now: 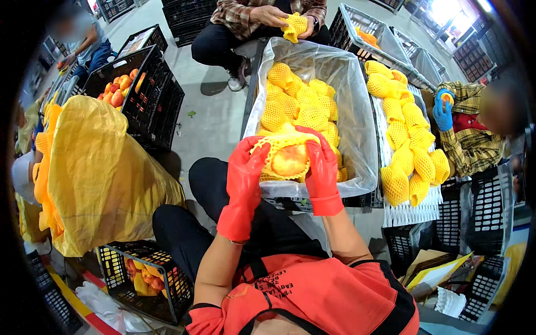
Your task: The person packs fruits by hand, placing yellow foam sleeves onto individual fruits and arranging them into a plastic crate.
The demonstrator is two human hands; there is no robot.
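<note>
In red rubber gloves, my left hand and my right hand hold a round yellow-orange fruit, which looks like a peach, from both sides. A yellow foam net is partly around it; the fruit's face toward me is bare. My fingers are closed on the net at its left and right edges. Just below lies a crate lined with clear plastic, holding several fruits in yellow foam nets. Part of that pile is hidden behind my hands.
Yellow foam nets lie on a white surface right of the crate. At left stand a large yellow sack and black crates of fruit. Another crate is by my left knee. Co-workers sit opposite and at right, holding netted fruit.
</note>
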